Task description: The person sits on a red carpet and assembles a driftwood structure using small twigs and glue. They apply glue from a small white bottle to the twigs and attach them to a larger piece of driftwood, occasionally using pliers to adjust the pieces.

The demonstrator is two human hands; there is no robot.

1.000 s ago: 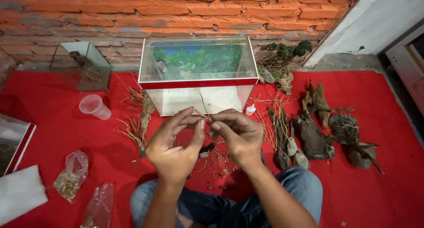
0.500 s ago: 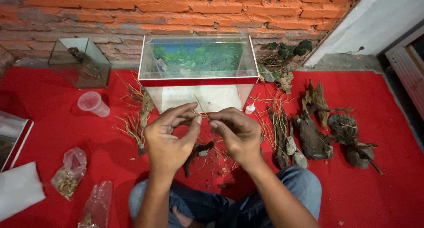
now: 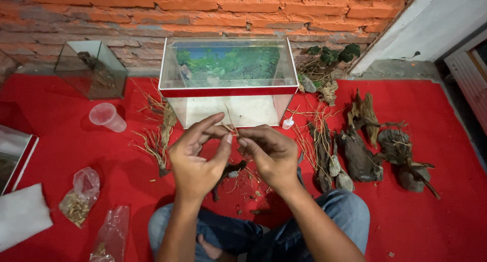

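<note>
Both hands meet just in front of the glass tank (image 3: 228, 84). The left hand (image 3: 195, 158) and right hand (image 3: 269, 153) each pinch a thin dry twig (image 3: 229, 121) between thumb and fingertips. Driftwood pieces (image 3: 357, 150) lie right of the tank; a plastic cup (image 3: 106, 116) lies left.

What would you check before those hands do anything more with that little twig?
1. Twig pinched by both the left hand and right hand: ok.
2. Grip firmness on the thin twig: cannot tell.
3. Dark driftwood piece lying below the hands, within reach: ok.
4. Glass tank upright and open-topped ahead: ok.
5. Small white bottle capped: cannot tell.
6. Red mat free of loose bits under the hands: not ok, crumbs lie scattered.
</note>
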